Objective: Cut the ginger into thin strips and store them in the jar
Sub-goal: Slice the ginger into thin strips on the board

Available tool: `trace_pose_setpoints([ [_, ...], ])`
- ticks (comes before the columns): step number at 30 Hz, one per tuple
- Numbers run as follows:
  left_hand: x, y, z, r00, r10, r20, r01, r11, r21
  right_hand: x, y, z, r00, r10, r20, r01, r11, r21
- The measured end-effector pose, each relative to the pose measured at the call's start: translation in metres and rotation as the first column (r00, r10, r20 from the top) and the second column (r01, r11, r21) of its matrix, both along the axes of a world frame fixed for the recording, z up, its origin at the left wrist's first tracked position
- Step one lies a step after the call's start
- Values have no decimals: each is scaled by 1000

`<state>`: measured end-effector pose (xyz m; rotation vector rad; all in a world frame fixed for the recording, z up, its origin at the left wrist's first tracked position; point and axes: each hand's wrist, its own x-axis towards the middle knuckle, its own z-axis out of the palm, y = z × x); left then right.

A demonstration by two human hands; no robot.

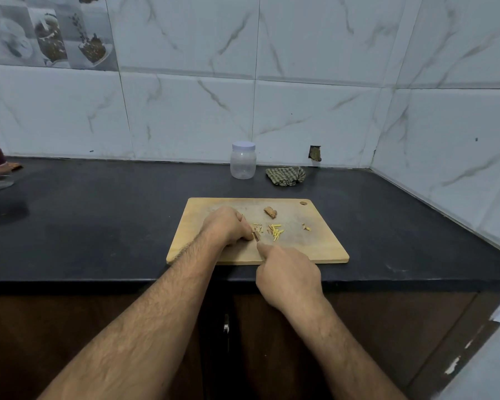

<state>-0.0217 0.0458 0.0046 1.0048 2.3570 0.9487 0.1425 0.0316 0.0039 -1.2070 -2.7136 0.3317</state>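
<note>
Slicing ginger on the board

Right hand (289, 277) grips a mostly hidden knife — left hand (228, 225) curls over a ginger piece (256, 235) on the cutting board (315, 243); strips (276, 231) beside, another chunk (270, 212) behind — lidded jar (243, 160) beyond.

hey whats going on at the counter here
A person is cutting ginger on a wooden cutting board. The left hand pins a small ginger piece, and the right hand works a knife, mostly hidden, against it. Some thin strips and an uncut ginger chunk lie on the board. The jar stands behind, lid on, looking empty.
</note>
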Motion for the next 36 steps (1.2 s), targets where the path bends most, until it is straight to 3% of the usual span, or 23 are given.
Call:
trace_pose_setpoints([
  [13,-2,-1,-3,999,18,44,-19,1000,22,0,4,0,994,-39,-105,35,999,-35],
  [36,-5,2,-3,999,-26,32,26,1000,9,-12,8,2,997,-18,-72,15,999,-39],
])
